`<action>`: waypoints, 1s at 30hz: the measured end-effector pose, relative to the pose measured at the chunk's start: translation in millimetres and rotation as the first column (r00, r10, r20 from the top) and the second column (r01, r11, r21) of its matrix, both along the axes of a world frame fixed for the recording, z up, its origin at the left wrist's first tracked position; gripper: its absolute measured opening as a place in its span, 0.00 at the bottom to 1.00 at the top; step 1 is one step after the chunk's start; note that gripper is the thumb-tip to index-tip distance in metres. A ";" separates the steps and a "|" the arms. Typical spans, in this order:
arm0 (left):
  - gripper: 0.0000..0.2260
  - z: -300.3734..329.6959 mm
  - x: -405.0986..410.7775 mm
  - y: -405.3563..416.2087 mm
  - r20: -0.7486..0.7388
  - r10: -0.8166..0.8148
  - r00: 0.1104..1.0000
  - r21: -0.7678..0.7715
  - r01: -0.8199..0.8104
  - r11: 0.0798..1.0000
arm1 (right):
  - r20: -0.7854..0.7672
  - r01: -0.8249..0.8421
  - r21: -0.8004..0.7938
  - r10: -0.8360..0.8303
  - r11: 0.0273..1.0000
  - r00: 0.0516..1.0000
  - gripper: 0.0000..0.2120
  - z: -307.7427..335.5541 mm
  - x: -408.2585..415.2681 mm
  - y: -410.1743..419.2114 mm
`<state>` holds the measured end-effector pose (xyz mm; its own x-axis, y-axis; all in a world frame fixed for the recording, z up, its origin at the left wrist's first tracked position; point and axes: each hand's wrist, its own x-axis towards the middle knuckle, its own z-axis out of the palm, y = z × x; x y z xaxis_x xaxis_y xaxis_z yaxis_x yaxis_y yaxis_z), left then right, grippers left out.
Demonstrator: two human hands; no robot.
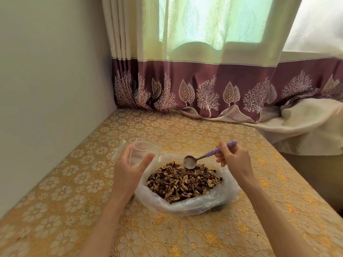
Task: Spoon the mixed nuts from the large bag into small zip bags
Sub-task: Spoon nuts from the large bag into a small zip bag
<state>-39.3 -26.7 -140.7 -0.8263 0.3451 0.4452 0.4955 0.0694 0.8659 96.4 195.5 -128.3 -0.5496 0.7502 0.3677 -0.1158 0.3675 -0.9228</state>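
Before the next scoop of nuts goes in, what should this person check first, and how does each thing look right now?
1. Small zip bag held by the left hand: ok.
2. Its mouth open wide enough for a spoon: cannot tell, the plastic is clear and crumpled.
3. Spoon gripped by the right hand on its purple handle: ok.
4. Spoon loaded with nuts: not ok, the bowl looks empty.
5. Large bag open with mixed nuts within reach: ok.
6. Small bag close to the large bag, so spills fall back in: ok, it is just beside its left rim.
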 end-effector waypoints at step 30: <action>0.25 -5.9 -4.6 0.6 -0.032 -0.041 0.999 -0.021 0.040 0.999 | 0.100 -0.034 -0.313 0.069 0.949 0.993 0.23 -6.2 -9.3 -3.4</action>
